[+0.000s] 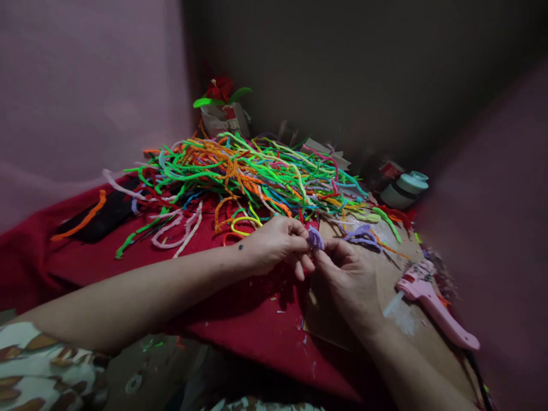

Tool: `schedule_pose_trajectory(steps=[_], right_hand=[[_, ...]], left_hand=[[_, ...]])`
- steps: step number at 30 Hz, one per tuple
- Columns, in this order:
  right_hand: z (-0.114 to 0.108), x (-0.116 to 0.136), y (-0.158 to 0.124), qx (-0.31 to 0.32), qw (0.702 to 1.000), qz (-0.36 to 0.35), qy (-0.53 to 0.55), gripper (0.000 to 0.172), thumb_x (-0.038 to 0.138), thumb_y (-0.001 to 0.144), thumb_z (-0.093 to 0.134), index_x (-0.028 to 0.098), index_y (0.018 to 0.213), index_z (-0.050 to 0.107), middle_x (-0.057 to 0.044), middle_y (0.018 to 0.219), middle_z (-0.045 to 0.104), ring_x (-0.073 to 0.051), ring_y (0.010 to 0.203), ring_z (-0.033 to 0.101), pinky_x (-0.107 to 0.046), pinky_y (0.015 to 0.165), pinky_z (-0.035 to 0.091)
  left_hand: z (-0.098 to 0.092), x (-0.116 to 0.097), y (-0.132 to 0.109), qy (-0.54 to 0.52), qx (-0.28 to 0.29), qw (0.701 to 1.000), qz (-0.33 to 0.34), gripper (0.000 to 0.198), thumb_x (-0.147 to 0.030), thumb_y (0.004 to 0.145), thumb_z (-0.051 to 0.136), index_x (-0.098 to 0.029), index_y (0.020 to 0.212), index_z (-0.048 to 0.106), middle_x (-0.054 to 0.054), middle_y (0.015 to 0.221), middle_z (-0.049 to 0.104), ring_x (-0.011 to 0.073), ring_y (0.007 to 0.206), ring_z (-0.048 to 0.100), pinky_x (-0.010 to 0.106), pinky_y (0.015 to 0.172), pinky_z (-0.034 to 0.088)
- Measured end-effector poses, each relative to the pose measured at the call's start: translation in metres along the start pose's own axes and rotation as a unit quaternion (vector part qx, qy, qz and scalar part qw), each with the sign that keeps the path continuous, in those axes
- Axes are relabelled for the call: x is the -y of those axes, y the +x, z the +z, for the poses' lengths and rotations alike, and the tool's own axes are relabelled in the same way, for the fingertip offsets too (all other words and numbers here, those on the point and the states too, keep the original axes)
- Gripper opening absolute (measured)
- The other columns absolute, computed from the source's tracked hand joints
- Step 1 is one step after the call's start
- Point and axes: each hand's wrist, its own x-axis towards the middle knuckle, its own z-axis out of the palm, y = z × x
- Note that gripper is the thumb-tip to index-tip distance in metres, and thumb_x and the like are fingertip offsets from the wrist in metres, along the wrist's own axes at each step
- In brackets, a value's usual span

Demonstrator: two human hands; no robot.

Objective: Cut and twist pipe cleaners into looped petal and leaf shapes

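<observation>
Between my two hands is a small curled piece of purple pipe cleaner (pixel 315 239). My left hand (pixel 285 245) pinches it from the left, fingers bent. From the right, the thumb and fingertips of my right hand (pixel 349 277) close on its other side. Just beyond my right hand, a looped purple pipe cleaner shape (pixel 363 235) lies on a brown cardboard sheet (pixel 329 314). A large heap of coloured pipe cleaners (pixel 257 171), mostly green and orange, spreads behind both hands.
A pink glue gun (pixel 436 305) rests on the cardboard at right. Behind it stands a bottle with a pale blue lid (pixel 413 182). A red flower with green leaves (pixel 220 89) stands at the back. Red cloth (pixel 240 311) covers the table; walls close in on both sides.
</observation>
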Motion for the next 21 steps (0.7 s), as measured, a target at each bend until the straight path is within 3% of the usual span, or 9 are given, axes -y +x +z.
schedule_pose_trajectory(steps=[4, 9, 21], right_hand=[[-0.003, -0.006, 0.003, 0.06, 0.989, 0.065, 0.116, 0.013, 0.029, 0.067, 0.068, 0.018, 0.073, 0.065, -0.001, 0.067, 0.063, -0.014, 0.062, 0.054, -0.027, 0.061, 0.041], [-0.003, -0.013, 0.007, 0.129, 0.928, 0.173, 0.303, 0.022, 0.022, 0.054, 0.077, 0.017, 0.071, 0.065, 0.0, 0.066, 0.062, -0.011, 0.056, 0.051, -0.024, 0.056, 0.04], [-0.002, -0.022, 0.007, 0.143, 0.925, 0.188, 0.299, 0.021, 0.026, 0.055, 0.078, 0.017, 0.067, 0.063, 0.0, 0.062, 0.059, -0.012, 0.054, 0.05, -0.025, 0.056, 0.04]], left_hand=[[0.003, -0.003, -0.003, 0.064, -0.026, 0.997, -0.025, 0.007, -0.016, 0.072, 0.053, -0.016, 0.07, 0.046, -0.006, 0.038, 0.05, 0.0066, 0.026, 0.041, 0.015, 0.028, 0.034], [0.003, -0.007, -0.006, 0.1, 0.005, 0.995, -0.014, 0.011, -0.02, 0.073, 0.053, -0.018, 0.068, 0.044, -0.01, 0.035, 0.042, 0.0056, 0.025, 0.035, 0.015, 0.026, 0.029], [0.002, 0.0, -0.004, 0.061, 0.035, 0.997, -0.042, 0.007, -0.016, 0.069, 0.053, -0.017, 0.071, 0.045, -0.008, 0.037, 0.045, 0.0073, 0.027, 0.041, 0.016, 0.03, 0.033]])
